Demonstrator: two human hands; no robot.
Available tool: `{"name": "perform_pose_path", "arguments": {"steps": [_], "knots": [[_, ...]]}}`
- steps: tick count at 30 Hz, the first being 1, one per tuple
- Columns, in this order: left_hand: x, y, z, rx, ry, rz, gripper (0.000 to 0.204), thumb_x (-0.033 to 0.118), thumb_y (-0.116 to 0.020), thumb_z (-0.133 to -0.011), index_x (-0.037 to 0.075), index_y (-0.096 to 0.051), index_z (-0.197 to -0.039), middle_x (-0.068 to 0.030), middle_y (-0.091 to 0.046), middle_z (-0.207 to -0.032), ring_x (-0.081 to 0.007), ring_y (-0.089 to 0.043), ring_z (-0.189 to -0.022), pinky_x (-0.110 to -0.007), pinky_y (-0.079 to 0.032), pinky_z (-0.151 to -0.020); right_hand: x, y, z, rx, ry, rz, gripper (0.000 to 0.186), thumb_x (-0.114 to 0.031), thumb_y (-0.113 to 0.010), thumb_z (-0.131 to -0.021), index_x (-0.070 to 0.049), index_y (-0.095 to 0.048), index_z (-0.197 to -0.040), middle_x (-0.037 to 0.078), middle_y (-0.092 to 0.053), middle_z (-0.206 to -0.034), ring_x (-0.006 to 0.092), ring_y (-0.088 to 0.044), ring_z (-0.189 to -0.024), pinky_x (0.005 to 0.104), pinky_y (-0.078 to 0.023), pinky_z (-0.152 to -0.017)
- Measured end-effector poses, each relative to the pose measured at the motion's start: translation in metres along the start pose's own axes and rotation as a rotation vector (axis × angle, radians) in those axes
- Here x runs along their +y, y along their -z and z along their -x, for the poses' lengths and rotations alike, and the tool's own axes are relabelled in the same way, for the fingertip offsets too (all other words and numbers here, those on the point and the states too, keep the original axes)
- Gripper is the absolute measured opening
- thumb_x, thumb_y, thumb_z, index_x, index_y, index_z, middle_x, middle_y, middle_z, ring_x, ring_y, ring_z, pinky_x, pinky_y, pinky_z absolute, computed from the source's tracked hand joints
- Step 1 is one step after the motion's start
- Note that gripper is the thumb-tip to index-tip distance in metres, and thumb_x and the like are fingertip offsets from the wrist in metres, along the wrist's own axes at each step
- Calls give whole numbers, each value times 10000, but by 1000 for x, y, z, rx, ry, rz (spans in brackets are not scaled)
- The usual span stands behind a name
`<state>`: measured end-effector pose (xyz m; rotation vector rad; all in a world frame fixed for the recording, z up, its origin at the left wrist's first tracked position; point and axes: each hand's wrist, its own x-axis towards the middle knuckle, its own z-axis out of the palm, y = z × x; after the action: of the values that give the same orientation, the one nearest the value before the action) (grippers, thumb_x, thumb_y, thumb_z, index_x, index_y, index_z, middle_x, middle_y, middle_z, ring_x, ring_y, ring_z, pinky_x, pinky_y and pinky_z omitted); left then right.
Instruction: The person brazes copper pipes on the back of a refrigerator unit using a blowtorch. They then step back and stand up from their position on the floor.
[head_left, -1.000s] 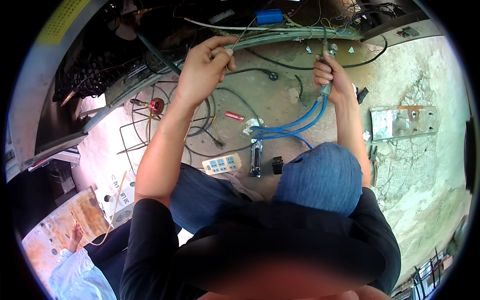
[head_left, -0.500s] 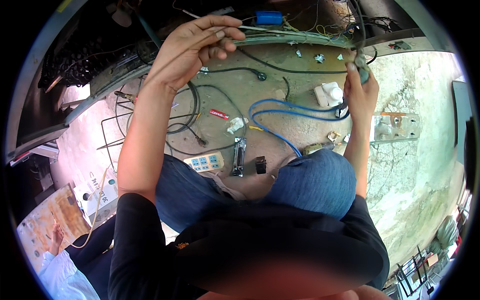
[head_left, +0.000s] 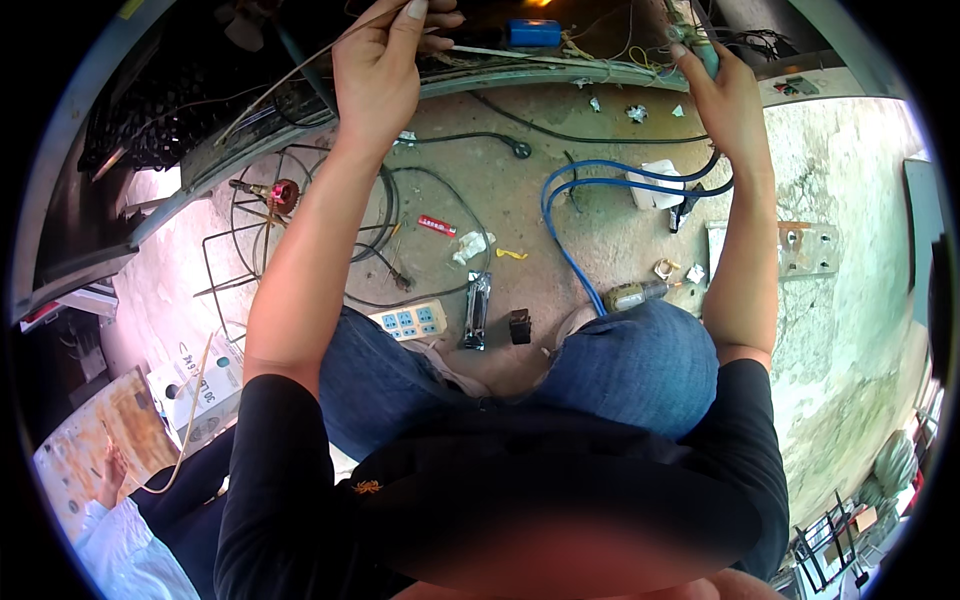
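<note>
My left hand (head_left: 385,65) is up at the open base of a dark metal cabinet (head_left: 225,160). Its thumb and fingers pinch a thin brownish rod (head_left: 300,70), which slants down to the left. My right hand (head_left: 727,95) is wrapped round a gas torch (head_left: 704,55) with a blue-green handle. Twin blue hoses (head_left: 610,172) run from beneath this hand back to my knee. A small orange glow (head_left: 539,2) shows at the top edge between my hands, above a blue cylinder (head_left: 533,33). The torch's tip is hard to make out.
On the floor lie a black cable with a plug (head_left: 520,150), a power strip (head_left: 410,320), a red packet (head_left: 437,225), a drill-like tool (head_left: 635,294) and a white container (head_left: 655,185). Loose wires (head_left: 640,65) hang inside the cabinet. Another person's hand (head_left: 113,467) is at lower left.
Both hands have moved up and away from me, toward the cabinet, the left also slightly rightward. The blue hoses have shifted with the torch. An orange glow has appeared at the top edge.
</note>
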<state>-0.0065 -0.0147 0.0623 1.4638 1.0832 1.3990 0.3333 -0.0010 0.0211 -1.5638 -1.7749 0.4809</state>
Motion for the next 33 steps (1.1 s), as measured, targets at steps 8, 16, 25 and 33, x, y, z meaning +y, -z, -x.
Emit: {"name": "perform_pose_path", "arguments": {"steps": [8,16,25,33], "knots": [[-18,-12,-12,-18,2,9,321,188,-515,-1085,-37,-631,-1283,-108,-707,-1081,-141,-697,-886,-252,-589,-668,-12,16,-23,-84,31,160,531,-448,-637,-968,62,-667,-1112,199,-654,-757,312,-642,-716,419,-498,-727],[-21,-16,-11,-23,2,-9,318,182,-507,-1087,-32,-628,-1288,-105,-708,-1097,-134,-695,-882,-245,-588,-657,-47,17,-19,-23,-28,175,357,-297,-666,-914,55,-691,-967,266,-682,-814,393,-704,-844,468,-522,-765],[-26,-20,-14,-24,20,-21,329,185,-503,-1088,-40,-618,-1298,-117,-714,-1114,-143,-703,-899,-247,-587,-666,3,6,-26,-102,-21,126,564,-467,-651,-957,73,-665,-1116,210,-680,-818,333,-668,-782,424,-507,-764],[-21,-17,-11,-16,0,-74,330,202,-511,-1087,-35,-639,-1277,-112,-716,-1098,-143,-702,-902,-249,-582,-663,-40,11,-14,-50,-120,65,438,-256,-656,-916,25,-625,-1251,296,-700,-1057,418,-683,-1054,454,-511,-911]]}}
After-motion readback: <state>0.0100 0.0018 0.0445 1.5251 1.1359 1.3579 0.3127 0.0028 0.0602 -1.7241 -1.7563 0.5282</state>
